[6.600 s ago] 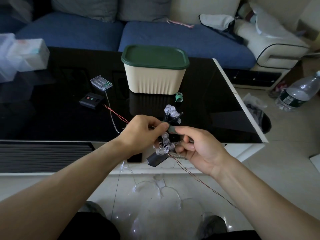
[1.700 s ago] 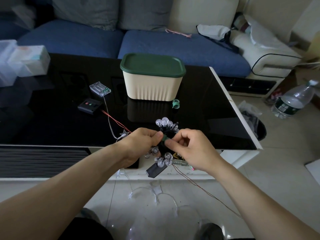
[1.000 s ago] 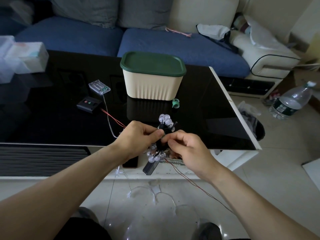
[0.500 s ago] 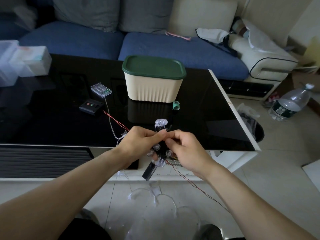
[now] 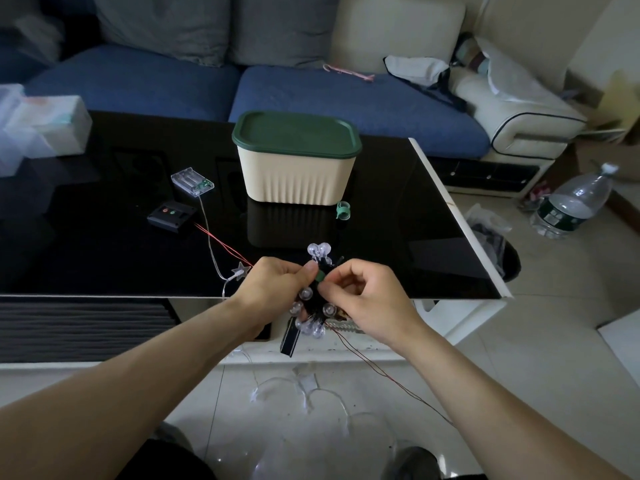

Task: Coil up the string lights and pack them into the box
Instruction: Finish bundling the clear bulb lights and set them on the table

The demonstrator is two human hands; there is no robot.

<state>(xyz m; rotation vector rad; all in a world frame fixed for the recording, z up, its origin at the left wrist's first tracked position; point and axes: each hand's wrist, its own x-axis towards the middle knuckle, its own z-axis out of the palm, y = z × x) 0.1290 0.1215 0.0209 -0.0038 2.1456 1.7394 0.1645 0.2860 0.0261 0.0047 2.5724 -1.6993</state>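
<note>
A coiled bundle of string lights (image 5: 313, 308) with clear round bulbs and dark wire hangs between my hands at the table's front edge. My left hand (image 5: 273, 289) grips the bundle from the left. My right hand (image 5: 367, 299) pinches a small green tie (image 5: 319, 277) at the bundle's middle. A small black box (image 5: 290, 338) dangles below the bundle, and a thin red wire (image 5: 381, 372) trails down to the floor. The cream box with a green lid (image 5: 296, 157) stands shut on the black table (image 5: 104, 258), beyond my hands.
On the table lie a clear battery case (image 5: 192, 181), a black switch box (image 5: 171, 216), a second green tie (image 5: 341, 211) and a star light (image 5: 240, 270) on clear wire. More clear lights (image 5: 294, 393) lie on the floor. A bottle (image 5: 571, 202) and a bin (image 5: 498, 251) are to the right.
My hands have stayed close together at the bundle's middle, and my right fingers have worked along the green tie. The bundle has turned slightly; the dangling black box hangs more upright.
</note>
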